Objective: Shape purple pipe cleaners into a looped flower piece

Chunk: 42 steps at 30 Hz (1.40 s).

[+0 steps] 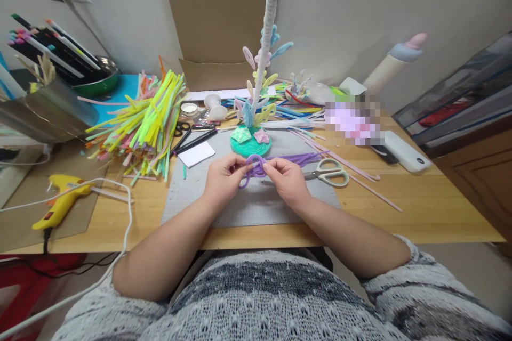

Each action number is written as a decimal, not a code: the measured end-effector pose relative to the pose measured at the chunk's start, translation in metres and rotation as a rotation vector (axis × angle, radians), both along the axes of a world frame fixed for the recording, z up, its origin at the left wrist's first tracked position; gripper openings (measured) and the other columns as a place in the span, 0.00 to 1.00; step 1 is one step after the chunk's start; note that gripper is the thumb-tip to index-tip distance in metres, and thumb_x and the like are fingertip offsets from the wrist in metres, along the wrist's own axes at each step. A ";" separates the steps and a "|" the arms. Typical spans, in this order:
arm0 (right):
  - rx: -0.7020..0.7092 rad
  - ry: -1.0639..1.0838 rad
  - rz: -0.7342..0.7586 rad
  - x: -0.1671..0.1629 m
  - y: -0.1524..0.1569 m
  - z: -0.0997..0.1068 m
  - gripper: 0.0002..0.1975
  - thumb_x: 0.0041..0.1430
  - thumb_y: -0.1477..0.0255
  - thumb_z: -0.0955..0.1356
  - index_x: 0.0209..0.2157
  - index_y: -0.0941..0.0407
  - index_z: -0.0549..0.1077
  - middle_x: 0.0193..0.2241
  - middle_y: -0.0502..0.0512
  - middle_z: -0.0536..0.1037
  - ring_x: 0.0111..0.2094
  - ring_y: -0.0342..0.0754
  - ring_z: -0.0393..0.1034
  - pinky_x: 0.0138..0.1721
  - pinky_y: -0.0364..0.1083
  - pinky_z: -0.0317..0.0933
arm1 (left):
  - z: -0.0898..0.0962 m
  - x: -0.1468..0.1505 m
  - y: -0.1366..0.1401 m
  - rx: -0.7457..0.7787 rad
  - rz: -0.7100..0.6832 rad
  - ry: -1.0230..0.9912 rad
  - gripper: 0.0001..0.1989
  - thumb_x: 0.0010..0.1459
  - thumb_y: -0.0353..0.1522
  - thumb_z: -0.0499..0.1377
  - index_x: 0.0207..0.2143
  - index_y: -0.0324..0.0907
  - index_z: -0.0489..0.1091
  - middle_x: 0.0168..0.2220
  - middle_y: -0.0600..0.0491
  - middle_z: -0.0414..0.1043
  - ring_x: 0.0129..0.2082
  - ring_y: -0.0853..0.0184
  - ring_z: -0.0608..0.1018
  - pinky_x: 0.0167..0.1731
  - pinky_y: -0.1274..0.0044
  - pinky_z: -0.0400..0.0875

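Between my two hands is a purple pipe cleaner [255,162] bent into loops. My left hand [227,177] pinches its left side, the fingers closed. On its right side my right hand [286,178] pinches it between thumb and fingers. More purple pipe cleaners [306,157] lie on the mat just behind my right hand. Directly beyond my hands stands a craft piece with a white wrapped stem [264,48], pastel loops along it and a round green base [251,145]. Scissors [332,172] with pale handles rest right of my right hand.
A grey cutting mat [240,213] lies under my hands. At left are a yellow glue gun [62,201] with its cable and a heap of coloured pipe cleaners [148,122]. Pink pipe cleaners [376,193] lie at right, near a white oblong device [406,153]. Cardboard [220,26] leans on the wall.
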State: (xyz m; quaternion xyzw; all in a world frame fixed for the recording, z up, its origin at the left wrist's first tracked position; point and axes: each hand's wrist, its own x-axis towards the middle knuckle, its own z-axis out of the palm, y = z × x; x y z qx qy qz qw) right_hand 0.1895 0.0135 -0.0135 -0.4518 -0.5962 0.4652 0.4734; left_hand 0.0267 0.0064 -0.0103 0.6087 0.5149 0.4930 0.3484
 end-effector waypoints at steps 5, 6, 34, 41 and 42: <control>-0.025 0.046 0.003 0.000 0.002 -0.002 0.14 0.52 0.61 0.67 0.21 0.57 0.68 0.17 0.46 0.63 0.21 0.40 0.55 0.25 0.42 0.52 | 0.003 0.000 0.000 0.116 -0.049 0.073 0.06 0.50 0.33 0.61 0.24 0.39 0.70 0.30 0.52 0.69 0.29 0.70 0.70 0.27 0.78 0.63; -0.024 0.055 -0.008 0.001 0.002 -0.002 0.14 0.52 0.62 0.67 0.21 0.57 0.68 0.17 0.46 0.64 0.21 0.40 0.55 0.25 0.42 0.52 | 0.004 0.000 0.000 0.125 -0.044 0.088 0.06 0.50 0.33 0.61 0.25 0.39 0.70 0.30 0.52 0.68 0.28 0.70 0.70 0.27 0.78 0.63; 0.077 -0.121 0.257 0.014 0.013 0.006 0.12 0.55 0.63 0.66 0.26 0.57 0.73 0.25 0.51 0.74 0.29 0.44 0.66 0.34 0.45 0.60 | 0.011 -0.008 0.006 -0.744 -0.477 -0.602 0.12 0.43 0.34 0.67 0.28 0.36 0.73 0.23 0.53 0.71 0.20 0.76 0.69 0.21 0.82 0.60; -0.113 0.189 0.382 0.011 0.014 0.006 0.15 0.58 0.58 0.63 0.30 0.56 0.71 0.25 0.51 0.73 0.27 0.44 0.68 0.33 0.45 0.62 | 0.013 -0.009 0.006 -0.750 -0.461 -0.646 0.12 0.41 0.34 0.68 0.30 0.37 0.76 0.28 0.50 0.75 0.22 0.74 0.72 0.25 0.81 0.64; -0.145 0.218 0.393 0.010 0.013 0.006 0.14 0.56 0.59 0.65 0.32 0.56 0.71 0.25 0.50 0.73 0.27 0.43 0.68 0.32 0.45 0.62 | 0.013 -0.009 0.006 -0.748 -0.455 -0.659 0.12 0.41 0.34 0.68 0.30 0.37 0.76 0.27 0.50 0.75 0.22 0.74 0.72 0.25 0.81 0.64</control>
